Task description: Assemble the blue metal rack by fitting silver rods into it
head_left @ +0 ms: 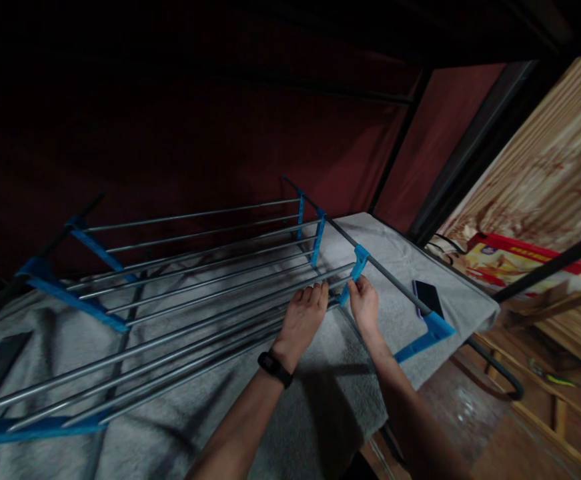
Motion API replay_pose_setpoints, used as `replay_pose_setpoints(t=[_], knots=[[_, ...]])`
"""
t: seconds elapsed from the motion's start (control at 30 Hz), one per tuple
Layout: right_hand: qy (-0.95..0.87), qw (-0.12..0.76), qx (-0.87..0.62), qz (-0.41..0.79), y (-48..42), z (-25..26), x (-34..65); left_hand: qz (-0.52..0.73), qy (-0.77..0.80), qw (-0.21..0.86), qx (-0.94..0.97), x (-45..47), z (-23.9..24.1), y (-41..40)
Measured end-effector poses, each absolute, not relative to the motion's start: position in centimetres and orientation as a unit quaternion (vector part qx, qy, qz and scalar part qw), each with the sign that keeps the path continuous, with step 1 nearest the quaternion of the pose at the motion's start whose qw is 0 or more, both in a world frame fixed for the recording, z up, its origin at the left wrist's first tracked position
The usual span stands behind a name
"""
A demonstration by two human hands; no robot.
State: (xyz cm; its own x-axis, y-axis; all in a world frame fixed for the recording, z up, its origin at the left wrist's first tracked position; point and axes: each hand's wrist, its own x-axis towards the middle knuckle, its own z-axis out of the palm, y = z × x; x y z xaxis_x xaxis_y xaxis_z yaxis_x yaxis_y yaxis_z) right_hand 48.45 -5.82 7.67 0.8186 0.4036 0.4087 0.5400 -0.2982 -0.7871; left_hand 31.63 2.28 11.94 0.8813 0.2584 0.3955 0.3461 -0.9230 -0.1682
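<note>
Cannot see the stretch of metal rods (85,368) covered by the left hand (305,315) at six o'clock, nor the patch of blue bracket (359,260) behind the right hand (365,303) at four. Cannot follow the forearms (243,420) past the bottom edge, or the blue crosspiece (35,431) past the left edge at eight. Cannot read the small, blurred lettering on the red-and-yellow box (500,259) at three.

The single camera was worn on the person's head, and it looked forward and down over the rack (220,315). The forearms (253,407) entered from the lower edge (as one sees one's own arms), with the left hand (305,317) and the right hand (365,303) rather near; the dark red wall (195,133) stood beyond.
</note>
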Motion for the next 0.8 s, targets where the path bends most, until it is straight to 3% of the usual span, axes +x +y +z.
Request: replay_pose_setpoints(t=[0.8], knots=[[-0.294, 0.508, -0.807, -0.056, -5.53, 6.97, 48.77, -0.182, -0.176, 0.108, -0.961, 32.85, 11.68, 2.78]])
